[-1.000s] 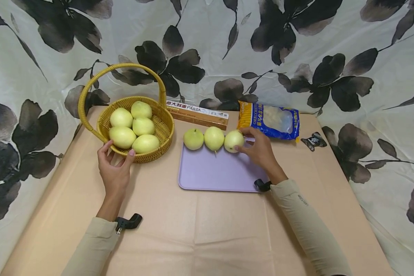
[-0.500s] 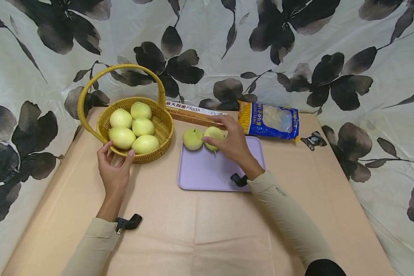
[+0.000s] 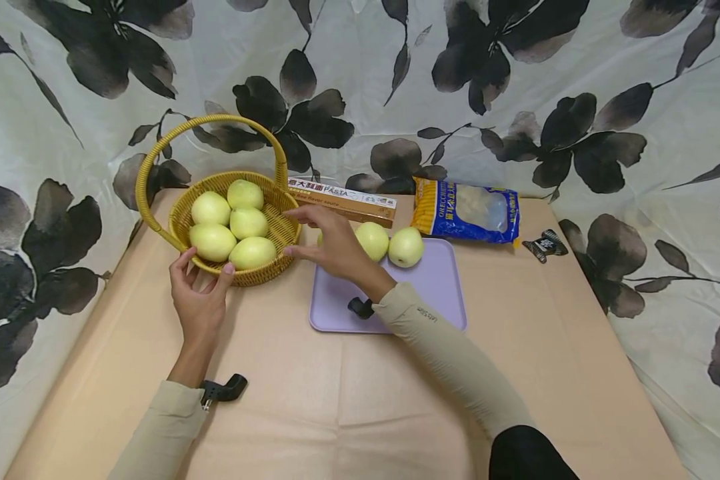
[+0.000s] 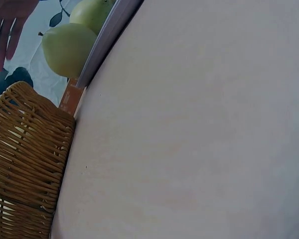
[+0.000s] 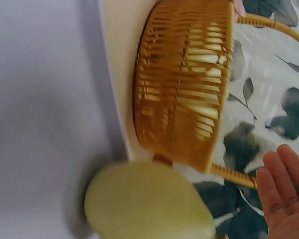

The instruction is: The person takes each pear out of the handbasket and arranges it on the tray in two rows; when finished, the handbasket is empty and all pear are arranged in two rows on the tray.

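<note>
A yellow wicker basket (image 3: 285, 233) with a tall handle stands at the left, bearing several round yellow-green pears (image 3: 213, 242). My left hand (image 3: 199, 300) holds the basket's near rim, thumb and fingers spread along it. My right hand (image 3: 336, 247) hovers beside the basket's right rim, thumb and fingers apart with nothing between them. Behind it, pears lie along the far side of a lilac tray (image 3: 423, 300): two show plainly, a middle pear (image 3: 372, 241) and a right pear (image 3: 406, 247). Another is almost wholly hidden by the right hand.
A long brown pasta box (image 3: 348, 205) lies behind the tray. To its right is a blue and yellow pasta bag (image 3: 468, 210), with a small black wrapped packet (image 3: 545, 246) near the table's right edge. Floral cloth (image 3: 384, 87) hangs behind the table.
My right hand has let go of the right pear on the tray and swept left, over the other pears, to the basket's side. My left hand stays at the basket.
</note>
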A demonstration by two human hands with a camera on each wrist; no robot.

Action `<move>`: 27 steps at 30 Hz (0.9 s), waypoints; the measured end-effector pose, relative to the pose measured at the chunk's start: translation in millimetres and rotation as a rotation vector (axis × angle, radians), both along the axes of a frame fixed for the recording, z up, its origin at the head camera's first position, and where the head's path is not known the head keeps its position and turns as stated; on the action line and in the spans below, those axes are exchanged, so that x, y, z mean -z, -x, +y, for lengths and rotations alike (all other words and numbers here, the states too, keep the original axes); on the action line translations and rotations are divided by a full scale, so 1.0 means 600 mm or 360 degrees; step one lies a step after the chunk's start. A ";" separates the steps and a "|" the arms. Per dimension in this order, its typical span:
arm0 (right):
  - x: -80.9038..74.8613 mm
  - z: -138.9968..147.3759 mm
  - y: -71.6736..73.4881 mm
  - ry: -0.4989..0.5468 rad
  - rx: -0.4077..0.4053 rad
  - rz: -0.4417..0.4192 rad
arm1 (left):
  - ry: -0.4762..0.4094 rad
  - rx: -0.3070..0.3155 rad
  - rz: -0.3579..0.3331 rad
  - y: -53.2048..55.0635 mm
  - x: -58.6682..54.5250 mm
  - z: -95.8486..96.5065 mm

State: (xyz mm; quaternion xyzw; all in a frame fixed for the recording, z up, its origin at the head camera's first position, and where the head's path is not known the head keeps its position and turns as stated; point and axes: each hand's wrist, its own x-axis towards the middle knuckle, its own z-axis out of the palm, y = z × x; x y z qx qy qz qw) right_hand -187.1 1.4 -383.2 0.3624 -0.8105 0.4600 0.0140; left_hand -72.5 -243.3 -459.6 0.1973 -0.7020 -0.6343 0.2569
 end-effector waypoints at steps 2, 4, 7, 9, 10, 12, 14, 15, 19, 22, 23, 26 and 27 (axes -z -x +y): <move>0.005 -0.019 0.004 -0.0037 -0.0031 -0.0016 | 0.0007 -0.0002 -0.0001 -0.001 -0.001 0.000; 0.009 -0.036 0.008 -0.0080 -0.0057 -0.0034 | 0.0015 -0.0004 -0.0004 -0.001 -0.001 0.000; 0.022 -0.060 0.015 -0.0119 -0.0103 -0.0045 | 0.0017 -0.0006 -0.0006 -0.001 -0.002 0.000; 0.030 -0.074 0.021 -0.0142 -0.0133 -0.0052 | 0.0022 -0.0005 -0.0007 -0.001 -0.002 0.000; 0.034 -0.081 0.024 -0.0160 -0.0142 -0.0044 | 0.0024 -0.0003 -0.0008 0.000 -0.001 0.000; 0.041 -0.092 0.030 -0.0200 -0.0155 -0.0037 | 0.0025 0.0001 -0.0008 0.001 -0.001 0.000; 0.046 -0.103 0.034 -0.0242 -0.0164 -0.0037 | 0.0028 0.0004 -0.0006 0.001 0.000 -0.001; 0.047 -0.108 0.037 -0.0275 -0.0161 -0.0031 | 0.0027 0.0005 -0.0005 0.001 0.000 -0.001; 0.045 -0.126 0.039 -0.0413 -0.0151 -0.0035 | 0.0022 0.0008 0.0000 0.001 0.001 -0.002; 0.037 -0.138 0.037 -0.0545 -0.0122 -0.0036 | 0.0025 0.0006 0.0001 0.001 0.001 -0.002; 0.035 -0.142 0.037 -0.0588 -0.0109 -0.0035 | 0.0022 0.0006 0.0004 0.001 0.001 -0.002; 0.028 -0.152 0.036 -0.0719 -0.0064 -0.0031 | 0.0008 0.0010 0.0012 0.001 0.001 -0.002; 0.026 -0.155 0.035 -0.0763 -0.0050 -0.0029 | 0.0001 0.0012 0.0016 0.001 0.001 -0.002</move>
